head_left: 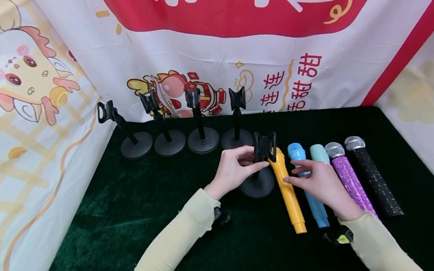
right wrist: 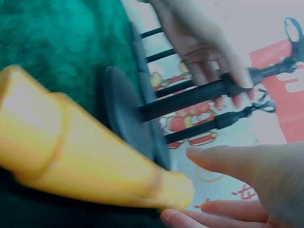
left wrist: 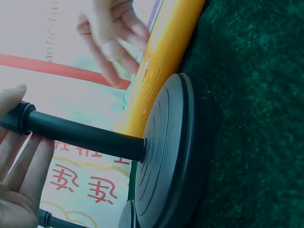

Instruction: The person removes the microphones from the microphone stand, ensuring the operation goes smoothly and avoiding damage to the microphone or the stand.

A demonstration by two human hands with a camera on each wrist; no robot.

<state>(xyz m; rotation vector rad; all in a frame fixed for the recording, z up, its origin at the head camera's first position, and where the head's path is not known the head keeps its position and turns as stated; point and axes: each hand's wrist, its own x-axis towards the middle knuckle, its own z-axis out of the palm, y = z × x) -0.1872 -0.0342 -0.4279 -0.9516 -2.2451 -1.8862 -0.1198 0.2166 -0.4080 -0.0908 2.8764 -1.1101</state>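
My left hand [head_left: 238, 167] pinches a black desktop microphone stand [head_left: 265, 147] at the collar of its pole, thumb on one side and fingers on the other. Its round base [left wrist: 166, 152] sits on or just over the green cloth; I cannot tell which. To its right lies a yellow microphone [head_left: 290, 197]. My right hand [head_left: 320, 183] hovers over the yellow and blue microphones, its thumb and fingers apart with nothing between them. Beneath that hand, a blue microphone [head_left: 316, 208] and a mint-green one [head_left: 319, 153] are partly hidden.
Along the back stand several more black stands [head_left: 202, 140] in a row. Right of my right hand lie a purple glitter microphone [head_left: 350, 180] and a black speckled one [head_left: 375, 179]. Printed cloth walls [head_left: 235, 67] enclose the green-covered table [head_left: 95, 236].
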